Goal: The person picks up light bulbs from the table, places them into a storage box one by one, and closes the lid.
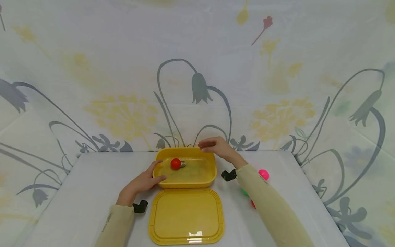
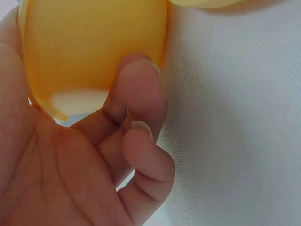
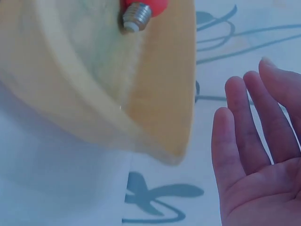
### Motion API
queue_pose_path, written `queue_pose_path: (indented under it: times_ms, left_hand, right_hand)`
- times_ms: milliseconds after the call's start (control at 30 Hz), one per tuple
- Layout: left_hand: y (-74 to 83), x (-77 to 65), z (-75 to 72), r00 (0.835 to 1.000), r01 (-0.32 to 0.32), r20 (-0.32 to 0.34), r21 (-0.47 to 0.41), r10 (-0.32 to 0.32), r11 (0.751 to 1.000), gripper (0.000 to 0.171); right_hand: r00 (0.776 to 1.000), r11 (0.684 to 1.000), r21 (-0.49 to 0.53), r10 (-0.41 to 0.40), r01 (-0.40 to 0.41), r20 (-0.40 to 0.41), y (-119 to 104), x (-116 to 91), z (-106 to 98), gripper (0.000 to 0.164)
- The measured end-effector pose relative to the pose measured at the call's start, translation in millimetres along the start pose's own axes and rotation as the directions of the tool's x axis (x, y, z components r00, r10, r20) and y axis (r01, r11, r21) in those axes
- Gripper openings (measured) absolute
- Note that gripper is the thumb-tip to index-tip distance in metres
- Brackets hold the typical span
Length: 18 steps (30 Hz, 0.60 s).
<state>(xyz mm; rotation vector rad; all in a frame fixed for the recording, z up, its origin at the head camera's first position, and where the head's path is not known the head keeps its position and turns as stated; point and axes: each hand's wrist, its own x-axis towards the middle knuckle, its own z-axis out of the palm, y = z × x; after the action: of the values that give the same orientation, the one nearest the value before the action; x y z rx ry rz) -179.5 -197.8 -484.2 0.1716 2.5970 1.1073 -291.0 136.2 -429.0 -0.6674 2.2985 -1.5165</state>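
A yellow plastic box, its top uncovered, stands near the back of the table. In it a red light bulb lies on its side, its metal screw base pointing right. My left hand grips the box's left end, and in the left wrist view the curled fingers lie against the outside of the wall. Above the box's back right corner is my right hand, empty, its fingers extended. In the right wrist view that hand is apart from the box wall.
The matching yellow lid lies flat in front of the box. Right of it, partly behind my right sleeve, are a pink round thing, a green one and a red one. A flower-patterned cloth hangs behind the table.
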Motion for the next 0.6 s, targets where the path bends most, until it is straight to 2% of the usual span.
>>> queue_pose_path:
  times_ms: [367,600]
  left_hand:
    - [-1.7,1.3,0.3,1.0,-0.007,0.001,-0.016,0.007,1.0,0.078]
    - [-2.7,1.6,0.9,1.0,-0.006,0.0,-0.016,0.006,1.0,0.079]
  right_hand:
    - [0.998,0.999,0.027,0.035,-0.034,-0.056,14.8,-30.0,-24.2,0.037]
    - [0.995,0.999,-0.006,0.047,-0.048,-0.091,22.2,-50.3,-33.9,0.04]
